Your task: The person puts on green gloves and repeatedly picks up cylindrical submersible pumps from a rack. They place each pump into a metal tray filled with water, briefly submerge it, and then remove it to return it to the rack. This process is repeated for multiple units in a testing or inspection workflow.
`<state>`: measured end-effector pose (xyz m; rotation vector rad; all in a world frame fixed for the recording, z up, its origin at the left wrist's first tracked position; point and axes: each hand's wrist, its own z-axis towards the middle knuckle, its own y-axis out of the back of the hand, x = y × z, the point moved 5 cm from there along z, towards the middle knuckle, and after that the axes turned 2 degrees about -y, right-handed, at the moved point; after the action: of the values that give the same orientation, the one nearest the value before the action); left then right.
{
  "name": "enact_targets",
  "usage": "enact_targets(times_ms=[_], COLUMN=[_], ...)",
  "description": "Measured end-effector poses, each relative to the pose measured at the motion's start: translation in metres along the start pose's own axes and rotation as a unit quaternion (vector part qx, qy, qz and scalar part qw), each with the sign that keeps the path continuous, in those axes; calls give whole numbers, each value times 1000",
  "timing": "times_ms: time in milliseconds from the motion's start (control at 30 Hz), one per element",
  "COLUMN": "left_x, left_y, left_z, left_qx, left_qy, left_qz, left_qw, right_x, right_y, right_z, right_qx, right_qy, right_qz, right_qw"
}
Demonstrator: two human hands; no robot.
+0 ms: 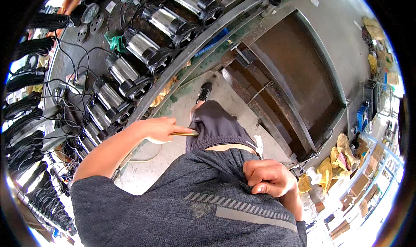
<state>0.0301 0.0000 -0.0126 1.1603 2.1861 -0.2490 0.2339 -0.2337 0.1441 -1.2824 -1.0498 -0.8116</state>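
My left hand (pixel 161 129) is at the left side of my dark shorts (pixel 221 123), its fingers stretched along a thin flat object with a gold edge (pixel 184 134). Seen edge-on, this object could be a phone, but its faces do not show. Its far end meets the shorts' cloth near the hip. In front of my belly, my right hand (pixel 271 177) is closed on the hem of my dark grey T-shirt (pixel 208 177), bunching the cloth upward. A white drawstring (pixel 259 146) hangs from the waistband beside that hand.
Several silver-and-black pumps (pixel 143 45) line the workbench (pixel 173 69) on my left, with black cables and a green cloth (pixel 115 41) behind. A large metal tank (pixel 299 61) of brownish water stands ahead to the right. Yellow sacks (pixel 333 164) lie at the right.
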Motion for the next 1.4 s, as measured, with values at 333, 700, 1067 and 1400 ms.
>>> enact_targets(times_ms=[333,700,1067,1400], left_x=[-8,32,97,212], left_y=[12,13,151,213], left_z=[32,96,-99,-162], left_qx=[-44,-222,-665,-636], left_qy=[159,57,3,363], left_qz=[87,-77,-284,62], left_qw=[982,970,691,677], right_x=[-9,-6,-15,-20], right_y=[7,16,33,44], right_z=[41,65,97,114], right_qx=[5,-36,-103,-232], right_qy=[-57,-61,-127,-225], right_qz=[-45,-84,-174,-270], right_qw=[997,994,971,907])
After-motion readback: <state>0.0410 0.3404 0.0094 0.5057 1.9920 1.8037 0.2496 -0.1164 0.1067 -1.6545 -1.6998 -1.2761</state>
